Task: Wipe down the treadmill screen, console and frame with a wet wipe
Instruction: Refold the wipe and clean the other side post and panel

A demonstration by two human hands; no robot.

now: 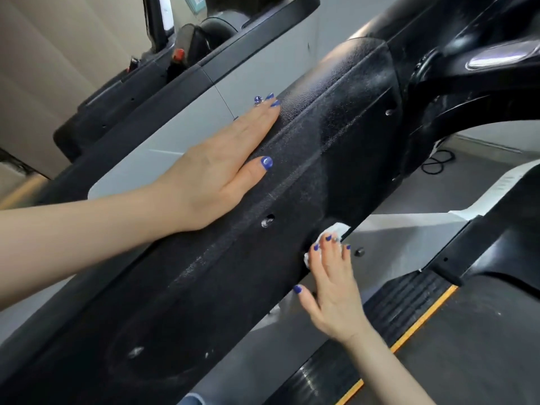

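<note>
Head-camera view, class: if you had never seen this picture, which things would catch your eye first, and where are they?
The big textured black frame panel runs diagonally across the middle. The left hand lies flat on its upper edge, fingers straight, blue nails showing. At the panel's lower edge, the right hand presses a white wet wipe against it, above the yellow-edged treadmill belt at lower right.

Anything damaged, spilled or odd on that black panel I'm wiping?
Nothing broken or spilled. The black panel shows pale streaks, dust or wipe moisture. Left hand rests flat; right hand presses the wet wipe at its lower edge.
</note>
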